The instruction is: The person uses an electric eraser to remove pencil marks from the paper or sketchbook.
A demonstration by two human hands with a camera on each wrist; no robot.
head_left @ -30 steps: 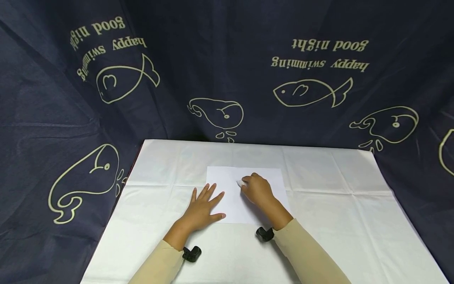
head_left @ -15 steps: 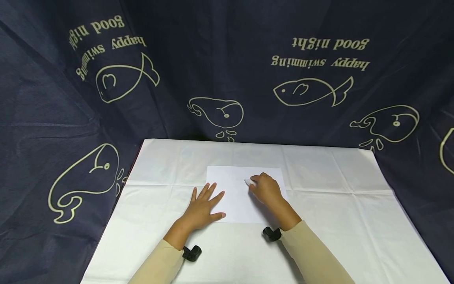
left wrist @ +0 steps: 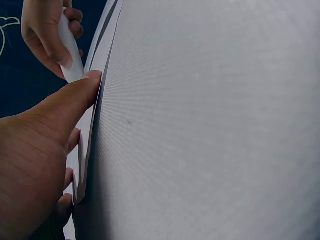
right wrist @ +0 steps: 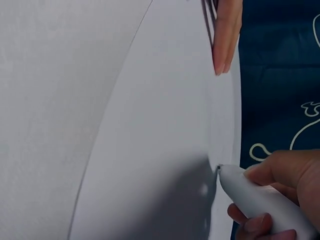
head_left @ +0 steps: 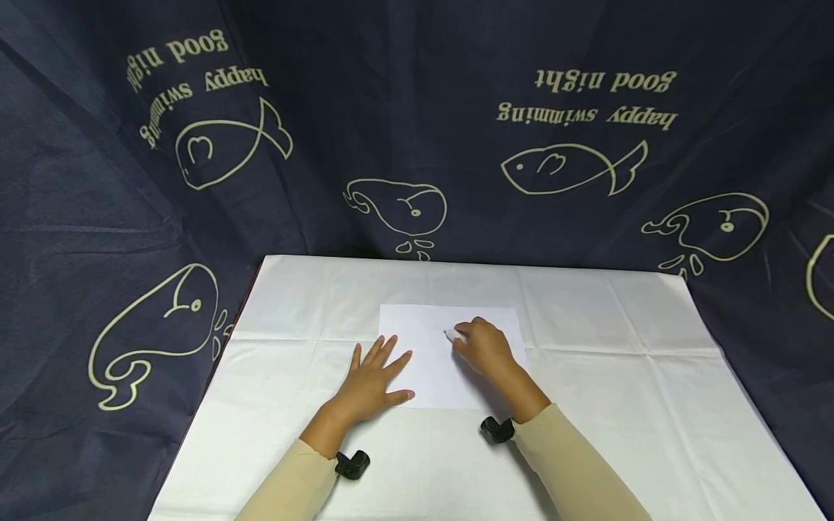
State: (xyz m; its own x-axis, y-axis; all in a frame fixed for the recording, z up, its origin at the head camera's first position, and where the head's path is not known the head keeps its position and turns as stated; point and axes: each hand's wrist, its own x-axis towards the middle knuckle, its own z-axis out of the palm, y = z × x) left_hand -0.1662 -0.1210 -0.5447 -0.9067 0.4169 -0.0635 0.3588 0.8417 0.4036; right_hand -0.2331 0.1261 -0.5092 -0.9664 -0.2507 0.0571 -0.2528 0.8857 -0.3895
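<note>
A sheet of white paper (head_left: 423,318) lies flat on the white-covered table. My left hand (head_left: 366,387) rests on its left side with fingers spread, the thumb near the front edge. Over the paper's right half, my right hand (head_left: 487,351) grips a thick white pen-shaped tool (right wrist: 265,200) that tapers to a small dark tip. The tip points left and meets the paper in the right wrist view. Part of the tool is hidden by the right fingers. In the left wrist view the tool (left wrist: 68,40) appears beyond my left thumb.
A white cloth (head_left: 586,405) with fold creases covers the table. Behind and beside it hangs a dark blue curtain (head_left: 469,239) printed with whales, fish and lettering. Small black cameras (head_left: 352,465) sit at both wrists.
The right hand with the white tool has moved right across the paper, then slipped back slightly left. My left hand has stayed in place.
</note>
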